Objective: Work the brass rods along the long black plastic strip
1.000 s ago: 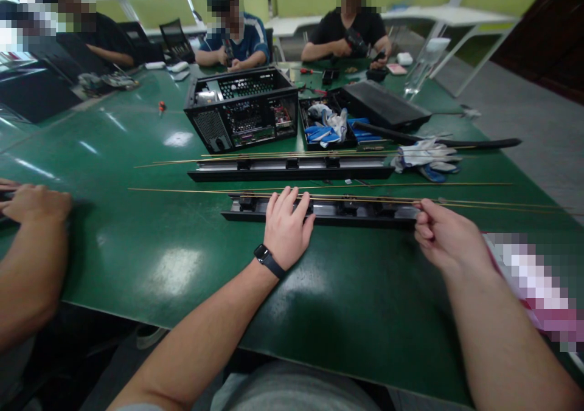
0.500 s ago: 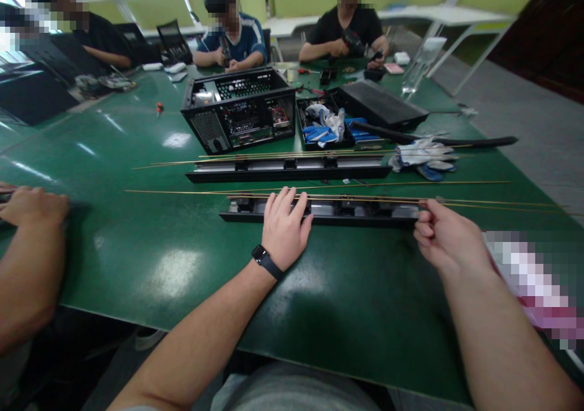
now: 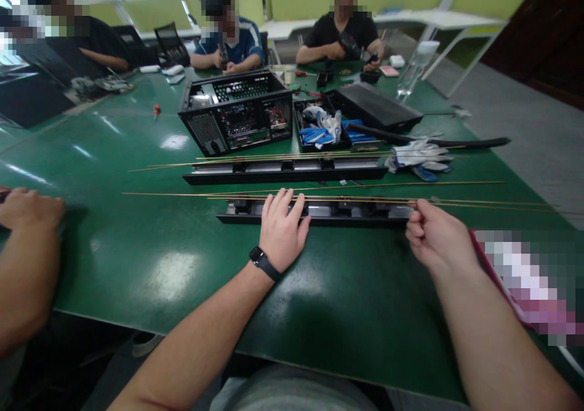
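Observation:
My left hand point(image 3: 283, 228), with a black watch at the wrist, lies flat with fingers stretched over a long black rail point(image 3: 356, 212) on the green table point(image 3: 182, 265). My right hand point(image 3: 433, 236) is closed in a pinch at the rail's right end, gripping a thin brass rod point(image 3: 483, 203) that runs along the top of the rail. A second brass rod point(image 3: 182, 194) lies just behind, and a second black rail point(image 3: 283, 171) with more rods sits further back.
A black open computer case point(image 3: 237, 110), a black tray with blue and white gloves point(image 3: 326, 125), a black flat case point(image 3: 378, 107), loose work gloves point(image 3: 420, 155) and a black hose point(image 3: 456, 141) lie beyond. Another person's hand point(image 3: 30, 207) rests at left; three people sit at the far side.
My right hand has slid the pinched brass rod slightly to the left along the rail. My left hand stays pressed on the rail.

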A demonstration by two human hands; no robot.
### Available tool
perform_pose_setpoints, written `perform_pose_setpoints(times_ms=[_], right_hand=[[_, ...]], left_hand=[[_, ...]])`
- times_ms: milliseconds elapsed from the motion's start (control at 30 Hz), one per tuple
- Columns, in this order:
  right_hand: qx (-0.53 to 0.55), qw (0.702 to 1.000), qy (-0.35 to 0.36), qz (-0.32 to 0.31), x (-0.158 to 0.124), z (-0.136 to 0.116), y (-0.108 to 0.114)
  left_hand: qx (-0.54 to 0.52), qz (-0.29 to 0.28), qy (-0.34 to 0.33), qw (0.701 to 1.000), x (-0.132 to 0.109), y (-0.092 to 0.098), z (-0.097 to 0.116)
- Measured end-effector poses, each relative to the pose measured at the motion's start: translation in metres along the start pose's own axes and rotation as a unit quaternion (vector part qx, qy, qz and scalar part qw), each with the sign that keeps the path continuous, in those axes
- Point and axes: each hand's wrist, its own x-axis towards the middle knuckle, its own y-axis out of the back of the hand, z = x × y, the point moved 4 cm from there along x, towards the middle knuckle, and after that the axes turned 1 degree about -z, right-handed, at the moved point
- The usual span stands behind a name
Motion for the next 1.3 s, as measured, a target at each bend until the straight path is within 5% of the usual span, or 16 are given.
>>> perform_pose_setpoints(times_ms=[167,367,567,767,967,1167,1300], right_hand=[[-0.017,0.999,-0.024,-0.036,-0.012,0.008,-0.018],[0.024,0.999,-0.011,0.038,0.000,0.001,-0.001],[-0.006,0.999,-0.023,-0.034,-0.006,0.009,-0.013],[0.021,0.999,-0.013,0.026,0.003,0.006,0.000],[-0.003,0.999,-0.019,-0.029,-0.004,0.010,-0.011],[0.021,0.999,-0.022,0.023,-0.003,0.003,-0.005],[-0.002,1.000,-0.010,-0.011,-0.007,0.007,-0.014]], left_hand=[[-0.004,-0.011,0.004,1.000,0.000,-0.001,-0.002],[0.005,-0.007,-0.001,1.000,-0.001,-0.001,-0.002],[0.005,-0.003,0.000,1.000,-0.001,-0.002,-0.003],[-0.005,-0.003,0.001,1.000,-0.002,-0.002,-0.003],[0.005,0.006,-0.007,1.000,-0.002,-0.001,-0.002],[0.007,0.001,-0.005,1.000,-0.001,-0.002,-0.002],[0.005,-0.001,-0.001,1.000,-0.001,-0.002,-0.002]])
